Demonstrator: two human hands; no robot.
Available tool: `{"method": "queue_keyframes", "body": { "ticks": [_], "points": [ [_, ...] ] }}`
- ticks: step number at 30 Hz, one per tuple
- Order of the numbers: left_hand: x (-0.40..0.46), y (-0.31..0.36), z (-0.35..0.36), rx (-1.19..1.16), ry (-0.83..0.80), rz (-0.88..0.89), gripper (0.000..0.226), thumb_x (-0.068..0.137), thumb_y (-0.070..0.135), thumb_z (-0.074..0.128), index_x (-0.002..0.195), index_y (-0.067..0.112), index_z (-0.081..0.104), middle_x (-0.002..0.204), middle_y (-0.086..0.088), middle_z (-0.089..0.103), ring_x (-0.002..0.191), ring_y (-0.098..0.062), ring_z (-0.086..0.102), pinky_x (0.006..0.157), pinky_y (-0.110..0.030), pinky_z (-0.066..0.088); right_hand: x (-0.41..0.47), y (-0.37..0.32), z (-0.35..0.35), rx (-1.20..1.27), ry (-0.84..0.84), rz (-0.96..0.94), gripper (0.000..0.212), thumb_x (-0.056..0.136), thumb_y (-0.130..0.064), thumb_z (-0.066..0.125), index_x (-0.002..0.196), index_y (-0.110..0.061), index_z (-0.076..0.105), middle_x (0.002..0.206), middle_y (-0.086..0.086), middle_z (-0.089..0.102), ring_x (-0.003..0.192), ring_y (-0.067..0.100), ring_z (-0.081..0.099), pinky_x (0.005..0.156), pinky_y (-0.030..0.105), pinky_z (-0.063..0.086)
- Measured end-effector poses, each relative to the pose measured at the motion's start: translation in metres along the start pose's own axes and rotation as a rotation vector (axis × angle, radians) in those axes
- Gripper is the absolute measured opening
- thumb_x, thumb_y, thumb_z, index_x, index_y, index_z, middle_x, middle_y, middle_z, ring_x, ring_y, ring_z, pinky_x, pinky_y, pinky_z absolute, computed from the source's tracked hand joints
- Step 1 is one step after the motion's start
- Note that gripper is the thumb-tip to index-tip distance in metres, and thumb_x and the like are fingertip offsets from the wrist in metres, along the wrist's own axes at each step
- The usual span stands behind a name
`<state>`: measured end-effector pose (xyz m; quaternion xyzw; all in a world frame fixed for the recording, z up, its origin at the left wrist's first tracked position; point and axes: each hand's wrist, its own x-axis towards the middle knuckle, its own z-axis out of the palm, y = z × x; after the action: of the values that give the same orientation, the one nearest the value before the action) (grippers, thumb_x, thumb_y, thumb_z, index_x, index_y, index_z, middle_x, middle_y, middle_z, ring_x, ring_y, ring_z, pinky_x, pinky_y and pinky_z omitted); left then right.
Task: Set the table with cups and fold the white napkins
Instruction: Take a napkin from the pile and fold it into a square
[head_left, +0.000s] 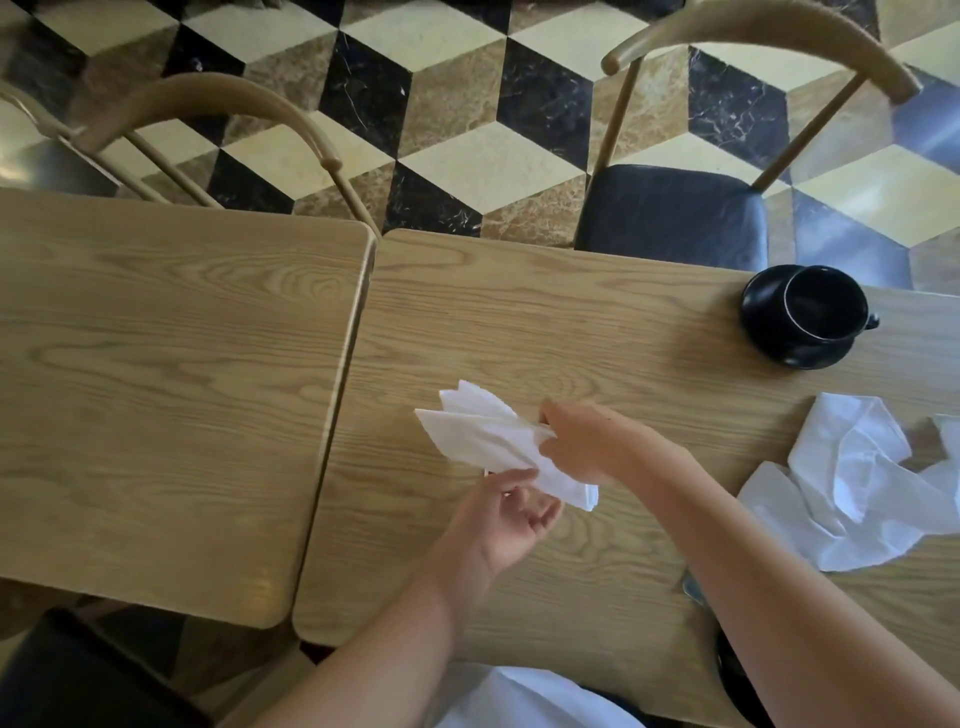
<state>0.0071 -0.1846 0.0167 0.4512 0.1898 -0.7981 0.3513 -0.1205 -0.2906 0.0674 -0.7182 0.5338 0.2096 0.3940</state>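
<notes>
Wooden surface. Mid-surface, folded white napkin, pinched at its near edge by left hand, fingers curled; right hand gripping its middle. Farther right, loose napkins; beyond them, black cup on saucer.

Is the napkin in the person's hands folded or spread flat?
Folded. The napkin shows stacked pointed layers fanning out, pinched between the right hand and left hand above the table.
</notes>
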Motion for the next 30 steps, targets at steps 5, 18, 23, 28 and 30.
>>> {"method": "queue_keyframes", "body": {
  "ticks": [5,18,23,28,30],
  "points": [
    [-0.004,0.024,0.012,0.115,-0.016,0.278,0.032,0.082,-0.005,0.062,0.104,0.019,0.06,0.113,-0.022,0.07,0.106,-0.035,0.071,0.071,-0.031,0.059,-0.02,0.005,0.012,0.44,0.335,0.039,0.011,0.091,-0.026,0.06,0.089,-0.024,0.049,0.078,-0.01,0.056,0.066,0.008,0.052,0.051,0.029,0.034],
    [0.005,-0.02,-0.038,0.88,0.362,-0.02,0.015,0.099,0.012,0.056,0.11,0.005,0.065,0.11,-0.015,0.074,0.095,-0.028,0.071,0.082,-0.04,0.058,-0.058,0.036,0.174,1.559,0.019,0.602,0.026,0.098,-0.01,0.05,0.118,-0.007,0.067,0.106,0.012,0.075,0.096,0.03,0.073,0.073,0.038,0.061],
    [0.005,-0.03,-0.045,0.863,0.434,0.054,0.012,0.094,0.017,0.062,0.105,0.014,0.064,0.103,-0.007,0.073,0.089,-0.021,0.068,0.071,-0.033,0.054,-0.062,0.043,0.166,1.454,0.073,0.582,0.024,0.096,-0.015,0.055,0.116,-0.006,0.062,0.101,0.012,0.076,0.077,0.023,0.075,0.07,0.038,0.062],
    [-0.002,-0.015,-0.026,0.942,0.411,0.279,0.038,0.081,0.027,0.065,0.118,0.025,0.058,0.112,0.005,0.067,0.1,-0.015,0.064,0.077,-0.032,0.049,-0.064,0.043,0.134,1.472,0.209,0.519,0.027,0.096,-0.017,0.06,0.121,-0.013,0.049,0.084,0.009,0.079,0.072,0.027,0.077,0.074,0.042,0.062],
    [-0.001,-0.004,-0.012,0.921,0.371,0.313,0.03,0.085,0.026,0.061,0.113,0.018,0.061,0.1,0.0,0.071,0.085,-0.016,0.068,0.064,-0.029,0.05,-0.063,0.044,0.118,1.491,0.202,0.455,0.025,0.098,-0.02,0.058,0.121,-0.011,0.053,0.083,0.011,0.08,0.073,0.025,0.077,0.066,0.038,0.061]
  ]
}}
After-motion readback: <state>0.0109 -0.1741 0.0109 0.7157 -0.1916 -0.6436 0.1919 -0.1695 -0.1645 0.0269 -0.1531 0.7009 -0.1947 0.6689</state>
